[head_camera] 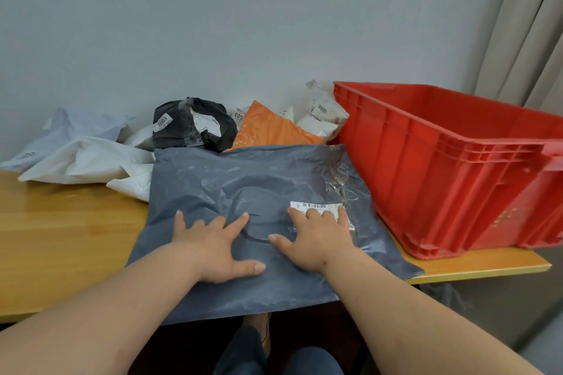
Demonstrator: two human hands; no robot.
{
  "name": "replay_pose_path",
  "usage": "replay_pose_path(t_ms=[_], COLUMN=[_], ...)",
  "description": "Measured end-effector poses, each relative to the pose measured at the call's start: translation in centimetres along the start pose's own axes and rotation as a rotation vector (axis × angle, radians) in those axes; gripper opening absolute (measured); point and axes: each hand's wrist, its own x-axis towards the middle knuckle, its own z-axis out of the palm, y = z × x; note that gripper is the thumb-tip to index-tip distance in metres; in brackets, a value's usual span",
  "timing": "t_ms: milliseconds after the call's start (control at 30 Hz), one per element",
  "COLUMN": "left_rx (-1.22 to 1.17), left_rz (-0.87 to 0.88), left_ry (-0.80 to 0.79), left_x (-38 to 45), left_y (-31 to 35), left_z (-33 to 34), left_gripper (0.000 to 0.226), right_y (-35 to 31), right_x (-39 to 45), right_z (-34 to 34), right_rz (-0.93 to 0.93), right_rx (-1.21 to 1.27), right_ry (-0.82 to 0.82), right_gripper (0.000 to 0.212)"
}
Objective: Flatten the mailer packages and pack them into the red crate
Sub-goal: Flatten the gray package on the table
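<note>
Two flat hands, left hand point(213, 248), right hand point(316, 237), pressing one grey mailer point(243, 179), one red crate point(457, 167).

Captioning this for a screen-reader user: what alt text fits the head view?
Left hand and right hand press flat on a grey mailer on a wooden table. A red crate stands to its right; crumpled mailers lie behind.

Wooden table point(61, 231) bears mailers point(243, 179) and red crate point(441, 167).
</note>
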Motion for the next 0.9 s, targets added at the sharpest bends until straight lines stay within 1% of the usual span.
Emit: replay_pose_path(t_ms=[67, 133, 167, 233, 300, 333, 400, 467, 500, 567, 600, 667, 733, 767, 833, 900], left_rx=[-0.006, -0.017, -0.020, -0.086, -0.178, -0.189, -0.152, -0.106, -0.102, -0.135, -0.146, -0.151, -0.193, -0.227, -0.276, -0.260], left_rz=[-0.019, -0.034, -0.031, -0.027, -0.027, -0.019, 0.007, 0.031, 0.031, 0.009, -0.003, -0.008, 0.000, -0.003, -0.017, -0.019], left_ry=[0.114, 0.176, 0.156, 0.039, -0.057, -0.075, -0.079, -0.056, -0.028, 0.050, 0.090, 0.126, 0.058, 0.006, -0.073, -0.115], left_x=[0.4, 0.9, 1.1, 1.5, 1.7, 1.8, 1.9, 1.9, 2.0, 2.0, 2.0, 2.1, 2.2, 2.2, 2.4, 2.6], left_y=[0.0, 0.0, 0.0, -0.1, -0.4, -0.6, -0.9, -1.2, -1.2, -1.0, -0.8, -0.2, 0.0, -0.1, -0.3, -0.3], left_z=[-0.6, -0.2, 0.2, 1.4, 1.8, 1.7, 1.0, 0.2, -0.1, -0.2, 0.0, 0.9, 1.7, 1.8, 1.9, 1.7], left_gripper=[0.089, 0.084, 0.087, 0.095, 0.099, 0.102, 0.111, 0.120, 0.120, 0.109, 0.100, 0.095, 0.100, 0.103, 0.106, 0.109], right_y=[-0.4, -0.3, -0.2, 0.2, 0.5, 0.5, 0.5, 0.3, 0.1, -0.1, -0.1, 0.1, 0.4, 0.5, 0.6, 0.5], right_x=[0.1, 0.0, 0.0, 0.0, 0.2, 0.4, 0.6, 1.1, 1.3, 1.4, 1.3, 0.9, 0.7, 0.8, 0.9, 0.8], right_z=[0.1, 0.8, 1.2, 1.9, 2.0, 1.8, 0.8, -0.5, -1.0, -1.2, -0.8, 0.4, 1.2, 1.3, 1.3, 1.3], right_rz=[0.007, 0.005, 0.007, 0.023, 0.023, 0.016, 0.002, -0.004, -0.004, 0.004, 0.004, 0.001, 0.019, 0.026, 0.024, 0.020], right_rx=[-0.010, -0.008, 0.014, 0.061, 0.061, 0.054, 0.042, 0.055, 0.058, 0.036, 0.016, 0.011, 0.062, 0.080, 0.093, 0.103], right_ry=[0.045, -0.028, -0.095, -0.185, -0.206, -0.209, -0.187, -0.093, -0.029, 0.044, 0.024, -0.105, -0.224, -0.252, -0.279, -0.297], right_gripper=[0.081, 0.086, 0.088, 0.090, 0.091, 0.091, 0.090, 0.088, 0.086, 0.085, 0.086, 0.090, 0.094, 0.095, 0.096, 0.096])
